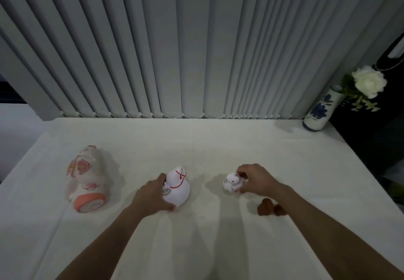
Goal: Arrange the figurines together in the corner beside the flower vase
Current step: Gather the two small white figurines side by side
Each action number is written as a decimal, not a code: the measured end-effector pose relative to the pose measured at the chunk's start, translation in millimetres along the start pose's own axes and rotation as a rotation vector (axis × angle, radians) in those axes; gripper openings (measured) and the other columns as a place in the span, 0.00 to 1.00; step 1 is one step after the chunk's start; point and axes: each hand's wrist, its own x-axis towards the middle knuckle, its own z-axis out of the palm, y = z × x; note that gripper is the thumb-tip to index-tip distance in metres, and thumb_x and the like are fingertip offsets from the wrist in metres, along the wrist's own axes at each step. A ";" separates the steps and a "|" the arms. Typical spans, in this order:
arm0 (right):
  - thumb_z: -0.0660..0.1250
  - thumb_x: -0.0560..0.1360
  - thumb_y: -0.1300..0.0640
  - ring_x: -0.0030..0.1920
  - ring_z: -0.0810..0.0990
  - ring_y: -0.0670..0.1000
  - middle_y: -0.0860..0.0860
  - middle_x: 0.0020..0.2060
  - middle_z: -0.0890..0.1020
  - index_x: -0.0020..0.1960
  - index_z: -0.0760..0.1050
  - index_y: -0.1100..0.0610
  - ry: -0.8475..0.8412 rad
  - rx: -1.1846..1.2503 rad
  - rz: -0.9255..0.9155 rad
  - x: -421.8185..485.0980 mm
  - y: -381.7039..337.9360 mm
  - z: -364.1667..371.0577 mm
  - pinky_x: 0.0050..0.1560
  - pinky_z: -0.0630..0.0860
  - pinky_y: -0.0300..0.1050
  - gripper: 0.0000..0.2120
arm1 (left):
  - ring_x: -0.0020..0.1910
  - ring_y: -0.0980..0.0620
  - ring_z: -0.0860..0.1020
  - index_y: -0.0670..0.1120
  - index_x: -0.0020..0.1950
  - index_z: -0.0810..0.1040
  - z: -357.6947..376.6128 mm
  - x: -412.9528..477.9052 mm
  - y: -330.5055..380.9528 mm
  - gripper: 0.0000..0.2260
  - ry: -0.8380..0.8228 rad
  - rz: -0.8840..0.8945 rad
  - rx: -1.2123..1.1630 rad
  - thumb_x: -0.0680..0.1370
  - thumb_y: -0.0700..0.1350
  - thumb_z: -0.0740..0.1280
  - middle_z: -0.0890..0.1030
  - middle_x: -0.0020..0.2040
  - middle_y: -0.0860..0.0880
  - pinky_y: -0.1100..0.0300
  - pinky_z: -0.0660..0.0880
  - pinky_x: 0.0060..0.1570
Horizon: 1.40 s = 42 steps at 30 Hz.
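A white figurine with red cord markings (178, 187) stands mid-table; my left hand (153, 194) wraps its left side and base. A small white striped cat figurine (232, 182) sits to its right, pinched by my right hand (255, 180). A larger cat figurine with pink flowers and an orange base (86, 179) lies at the left, untouched. A small brown figurine (265, 207) rests under my right forearm, partly hidden. The blue-flowered white vase (320, 111) with a white rose (369, 81) stands in the far right corner.
A white cloth covers the table (196, 144). Grey vertical blinds (175, 50) hang along its far edge. A dark object (391, 61) stands behind the vase, past the table's right edge.
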 end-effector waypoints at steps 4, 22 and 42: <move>0.73 0.66 0.58 0.41 0.71 0.49 0.53 0.42 0.78 0.49 0.77 0.60 -0.045 -0.047 -0.014 -13.4 2.2 10.3 0.40 0.63 0.40 0.14 | 0.39 0.48 0.73 0.54 0.49 0.65 2.9 -5.5 10.5 0.28 -0.024 0.104 0.083 0.58 0.54 0.77 0.73 0.40 0.56 0.59 0.67 0.37; 0.71 0.67 0.60 0.42 0.71 0.51 0.57 0.51 0.80 0.51 0.75 0.61 -0.181 -0.132 0.025 -23.2 3.4 37.3 0.41 0.63 0.41 0.14 | 0.47 0.47 0.77 0.50 0.56 0.70 22.5 -9.9 47.1 0.25 -0.082 0.442 0.344 0.62 0.51 0.74 0.79 0.50 0.51 0.60 0.65 0.40; 0.72 0.66 0.59 0.41 0.68 0.51 0.51 0.39 0.72 0.39 0.67 0.54 -0.269 -0.222 -0.056 -22.1 -2.6 37.1 0.41 0.62 0.41 0.12 | 0.59 0.51 0.73 0.52 0.67 0.67 28.8 -16.3 38.2 0.32 -0.106 0.507 0.369 0.65 0.50 0.75 0.75 0.62 0.54 0.62 0.63 0.59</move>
